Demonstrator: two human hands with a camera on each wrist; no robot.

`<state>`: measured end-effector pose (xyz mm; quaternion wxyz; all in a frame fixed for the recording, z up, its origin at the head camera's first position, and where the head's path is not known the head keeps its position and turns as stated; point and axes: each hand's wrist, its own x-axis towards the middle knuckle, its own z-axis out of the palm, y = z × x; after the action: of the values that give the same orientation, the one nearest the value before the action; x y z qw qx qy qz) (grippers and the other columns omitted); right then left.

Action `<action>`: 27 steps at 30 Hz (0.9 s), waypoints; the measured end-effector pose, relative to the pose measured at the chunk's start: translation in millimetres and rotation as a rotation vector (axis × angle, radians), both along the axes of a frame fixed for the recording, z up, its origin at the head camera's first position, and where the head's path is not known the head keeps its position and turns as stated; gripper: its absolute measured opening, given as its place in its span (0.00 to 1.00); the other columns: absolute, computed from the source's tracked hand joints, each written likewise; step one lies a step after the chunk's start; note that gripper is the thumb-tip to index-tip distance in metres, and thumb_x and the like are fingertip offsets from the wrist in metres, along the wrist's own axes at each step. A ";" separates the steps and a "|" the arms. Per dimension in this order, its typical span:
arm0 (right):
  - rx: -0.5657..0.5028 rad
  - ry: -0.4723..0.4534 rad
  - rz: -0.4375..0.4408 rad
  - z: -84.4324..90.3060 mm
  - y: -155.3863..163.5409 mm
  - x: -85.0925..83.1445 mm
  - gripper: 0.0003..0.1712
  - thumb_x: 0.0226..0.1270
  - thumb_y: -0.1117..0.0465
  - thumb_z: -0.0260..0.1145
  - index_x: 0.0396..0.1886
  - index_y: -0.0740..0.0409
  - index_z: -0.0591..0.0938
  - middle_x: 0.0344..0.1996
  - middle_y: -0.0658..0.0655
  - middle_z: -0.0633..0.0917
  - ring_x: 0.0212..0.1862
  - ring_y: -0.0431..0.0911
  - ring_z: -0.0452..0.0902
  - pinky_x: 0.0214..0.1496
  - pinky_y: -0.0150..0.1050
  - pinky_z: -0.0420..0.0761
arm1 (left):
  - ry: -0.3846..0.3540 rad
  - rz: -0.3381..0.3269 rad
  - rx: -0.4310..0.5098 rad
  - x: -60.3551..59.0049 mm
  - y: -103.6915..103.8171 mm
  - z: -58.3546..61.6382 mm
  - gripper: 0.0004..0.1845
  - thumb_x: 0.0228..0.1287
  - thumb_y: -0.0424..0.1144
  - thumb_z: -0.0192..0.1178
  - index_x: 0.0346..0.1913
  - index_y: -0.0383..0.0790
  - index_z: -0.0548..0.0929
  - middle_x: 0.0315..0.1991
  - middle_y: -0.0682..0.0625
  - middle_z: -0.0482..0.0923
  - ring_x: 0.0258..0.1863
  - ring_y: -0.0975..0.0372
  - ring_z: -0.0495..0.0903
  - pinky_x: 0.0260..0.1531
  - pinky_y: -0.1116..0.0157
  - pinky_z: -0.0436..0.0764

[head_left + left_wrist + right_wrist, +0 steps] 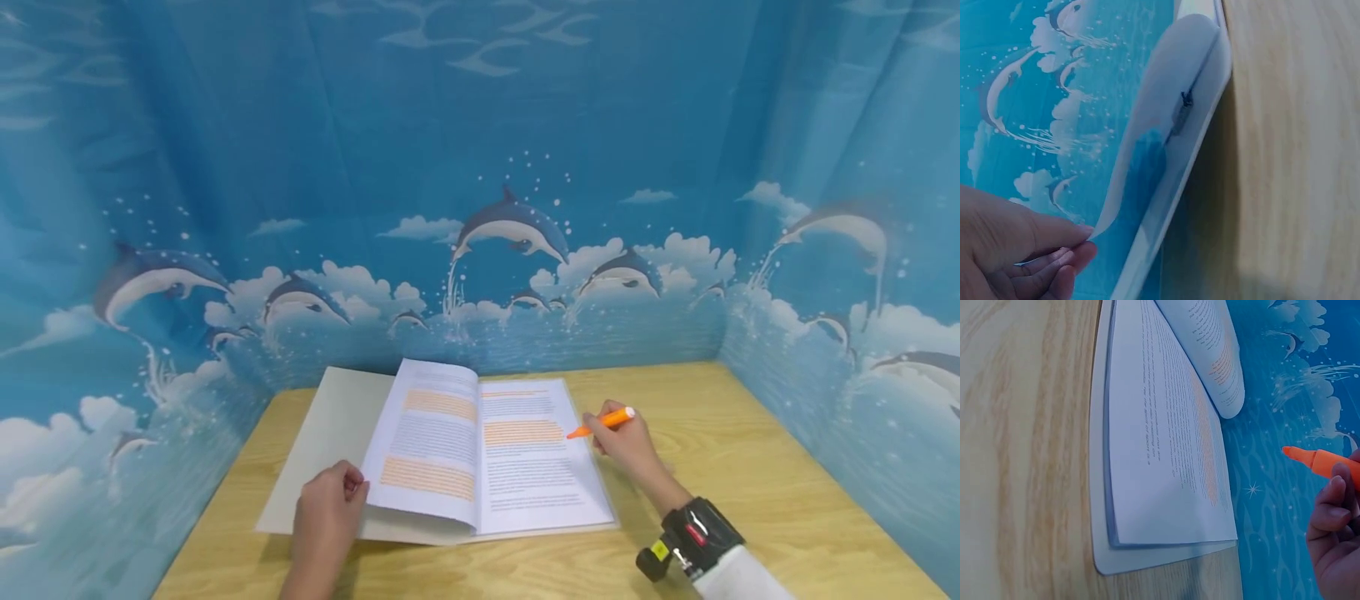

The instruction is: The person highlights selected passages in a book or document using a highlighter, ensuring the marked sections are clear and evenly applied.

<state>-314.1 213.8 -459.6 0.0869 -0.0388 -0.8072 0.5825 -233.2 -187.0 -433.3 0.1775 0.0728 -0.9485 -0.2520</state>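
Marking looks part done: the booklet (532, 458), at the head view's six o'clock on the desk (750, 483), has orange blocks (522, 433) but bare paragraphs (532, 477) toward its five o'clock, the left grip (330, 504) pinching its nine-o'clock page (431, 429), the right grip (624, 440) holding the highlighter (617, 418) at three.

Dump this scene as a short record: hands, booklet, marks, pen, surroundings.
left_hand: left hand pinches outer edge of left page
right_hand: right hand holds orange highlighter
highlighter_tip: bare, apart from right page, beside its right edge
booklet: open booklet, left page raised off cover
marks_left_page: two orange blocks
marks_right_page: orange lines near top, one orange block below
surface: wood-grain table
backdrop: blue dolphin-print curtain
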 end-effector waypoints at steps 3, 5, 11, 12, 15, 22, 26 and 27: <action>0.008 0.006 0.004 -0.9 -1.7 -1.3 0.18 0.69 0.63 0.68 0.23 0.59 0.70 0.12 0.52 0.76 0.16 0.42 0.70 0.19 0.31 0.69 | -0.056 0.000 -0.004 -0.5 -2.2 -4.9 0.06 0.56 0.26 0.71 0.31 0.34 0.82 0.23 0.50 0.78 0.23 0.60 0.75 0.24 0.62 0.77; 0.008 0.010 0.008 -1.1 -2.4 -1.8 0.18 0.69 0.63 0.68 0.22 0.59 0.70 0.12 0.53 0.76 0.16 0.42 0.70 0.19 0.31 0.69 | -0.095 -0.005 -0.009 0.0 -3.2 -8.0 0.06 0.56 0.26 0.71 0.32 0.34 0.82 0.23 0.49 0.77 0.23 0.60 0.76 0.24 0.61 0.78; 0.019 0.010 0.012 -1.5 -3.1 -1.9 0.18 0.69 0.63 0.68 0.22 0.59 0.70 0.13 0.53 0.76 0.16 0.43 0.70 0.19 0.31 0.70 | -0.129 -0.064 -0.026 3.0 -5.8 -19.0 0.08 0.54 0.24 0.70 0.28 0.34 0.80 0.21 0.49 0.76 0.22 0.58 0.76 0.23 0.59 0.78; 0.023 0.009 0.011 -1.7 -3.1 -1.9 0.18 0.69 0.63 0.68 0.22 0.59 0.70 0.13 0.53 0.76 0.16 0.43 0.70 0.19 0.32 0.69 | -0.127 -0.073 -0.031 3.3 -5.8 -20.7 0.09 0.54 0.24 0.70 0.27 0.35 0.79 0.21 0.49 0.76 0.22 0.58 0.76 0.22 0.59 0.78; 0.037 0.006 0.004 -2.9 -3.2 -2.0 0.18 0.69 0.63 0.67 0.22 0.59 0.70 0.13 0.53 0.76 0.16 0.43 0.70 0.19 0.31 0.69 | -0.136 -0.085 -0.052 2.9 -4.9 -25.3 0.10 0.53 0.24 0.70 0.26 0.35 0.78 0.21 0.48 0.76 0.22 0.55 0.77 0.21 0.57 0.77; 0.040 -0.006 -0.008 -5.0 -3.2 -0.3 0.18 0.69 0.63 0.67 0.23 0.59 0.69 0.13 0.52 0.76 0.17 0.43 0.69 0.19 0.31 0.67 | -0.215 -0.054 -0.082 -1.6 -1.4 -29.6 0.10 0.55 0.25 0.69 0.26 0.36 0.78 0.24 0.45 0.78 0.24 0.52 0.80 0.22 0.55 0.78; 0.039 -0.014 -0.009 -4.8 -2.7 1.4 0.18 0.70 0.63 0.67 0.23 0.59 0.69 0.13 0.52 0.76 0.17 0.43 0.69 0.19 0.31 0.67 | -0.246 -0.043 -0.096 -2.9 0.2 -29.1 0.07 0.55 0.25 0.69 0.29 0.34 0.79 0.25 0.44 0.79 0.25 0.51 0.81 0.24 0.54 0.80; 0.036 -0.014 -0.008 -4.7 -2.4 1.7 0.18 0.70 0.63 0.67 0.23 0.59 0.69 0.13 0.53 0.76 0.17 0.43 0.69 0.19 0.31 0.66 | -0.247 -0.043 -0.097 -3.1 0.5 -29.2 0.07 0.56 0.25 0.69 0.29 0.33 0.80 0.26 0.43 0.79 0.26 0.51 0.81 0.24 0.54 0.80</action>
<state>-312.3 211.4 -464.4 0.0844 -0.0444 -0.8179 0.5674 -236.4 -186.6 -462.5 0.0573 0.0740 -0.9755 -0.1989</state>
